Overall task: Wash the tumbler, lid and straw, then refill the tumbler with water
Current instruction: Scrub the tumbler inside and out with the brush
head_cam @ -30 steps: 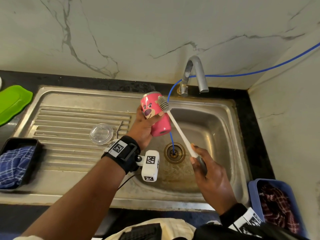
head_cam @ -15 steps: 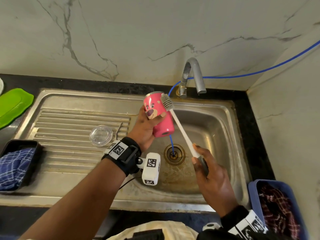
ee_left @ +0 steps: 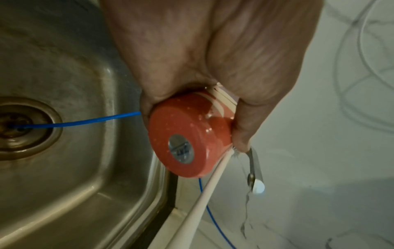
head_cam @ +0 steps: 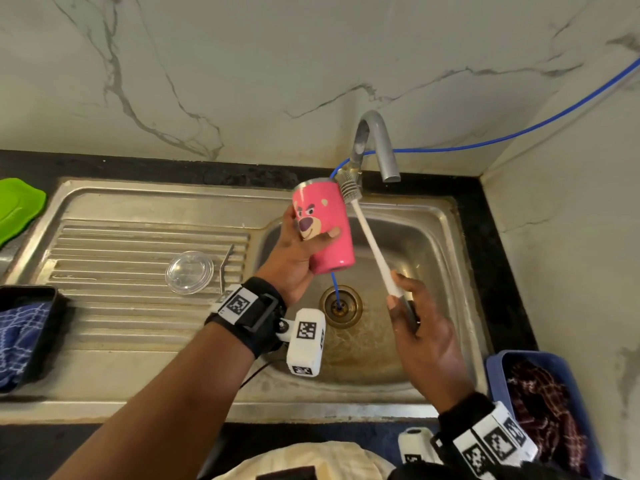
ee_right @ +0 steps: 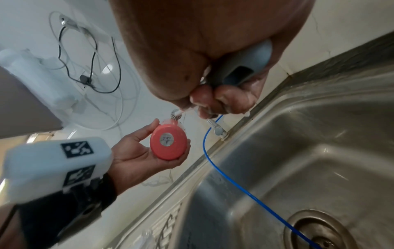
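Over the sink basin (head_cam: 436, 237), the left hand (head_cam: 294, 258) wraps its fingers round the pink tumbler (head_cam: 323, 226), tilted mouth-up toward the tap (head_cam: 375, 143), likely so drips fall in the basin. The right hand (head_cam: 426, 344) clamps the brush (head_cam: 367, 233) handle, bristles beside the rim. Lid (head_cam: 189, 271) and straw (head_cam: 225, 268) wait on the drainboard, far left.

Bright even light in the head view, edges bowed by wide-angle lens, wrist views dimmer, softly blurred
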Demonstrator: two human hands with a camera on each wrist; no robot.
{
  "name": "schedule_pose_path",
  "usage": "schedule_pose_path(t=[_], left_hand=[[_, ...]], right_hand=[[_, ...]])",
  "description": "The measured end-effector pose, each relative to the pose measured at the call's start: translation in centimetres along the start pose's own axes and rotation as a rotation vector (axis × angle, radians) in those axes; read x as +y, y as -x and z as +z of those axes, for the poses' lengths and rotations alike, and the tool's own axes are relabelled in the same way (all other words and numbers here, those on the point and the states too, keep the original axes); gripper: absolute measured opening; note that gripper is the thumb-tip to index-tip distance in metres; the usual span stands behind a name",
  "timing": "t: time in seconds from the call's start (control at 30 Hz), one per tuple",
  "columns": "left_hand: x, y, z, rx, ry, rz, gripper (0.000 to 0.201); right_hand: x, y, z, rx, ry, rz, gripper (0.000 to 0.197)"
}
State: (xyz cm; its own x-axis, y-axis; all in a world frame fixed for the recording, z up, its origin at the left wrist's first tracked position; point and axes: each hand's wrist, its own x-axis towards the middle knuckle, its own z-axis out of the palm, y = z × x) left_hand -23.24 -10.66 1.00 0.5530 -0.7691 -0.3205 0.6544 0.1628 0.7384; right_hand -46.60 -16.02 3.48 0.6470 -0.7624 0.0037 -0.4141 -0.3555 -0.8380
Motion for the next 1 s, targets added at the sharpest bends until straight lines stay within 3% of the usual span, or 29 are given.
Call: schedule_pose_path(t=[0.27, 0.47, 0.6, 0.73, 1.0], left_hand=[[1.4, -0.7, -0.6, 0.061, 0.039, -0.005, 0.080], [-0.5, 0.7, 0.0, 0.005, 0.051, -0.059, 0.077], [-0.2, 0.5, -0.2, 0.075, 0.103, -0.050, 0.078], [0.6, 0.1, -0.7, 0.157, -0.001, -0.009, 0.078], [-0.3, 0.5, -0.3, 0.075, -0.103, -0.005, 0.081]], right_hand=[[-0.3, 0.4, -0.3, -0.033, -0.004, -0.041, 0.034], [-0.4, 0.2, 0.4, -0.027, -0.033, 0.016, 0.032], [-0.7, 0.7, 0.5, -0.046, -0.019, -0.029, 0.034], [-0.8, 2.0, 0.4, -0.079, 0.019, -0.074, 0.036], [-1.1, 0.0, 0.2, -0.051, 0.027, -0.076, 0.036]])
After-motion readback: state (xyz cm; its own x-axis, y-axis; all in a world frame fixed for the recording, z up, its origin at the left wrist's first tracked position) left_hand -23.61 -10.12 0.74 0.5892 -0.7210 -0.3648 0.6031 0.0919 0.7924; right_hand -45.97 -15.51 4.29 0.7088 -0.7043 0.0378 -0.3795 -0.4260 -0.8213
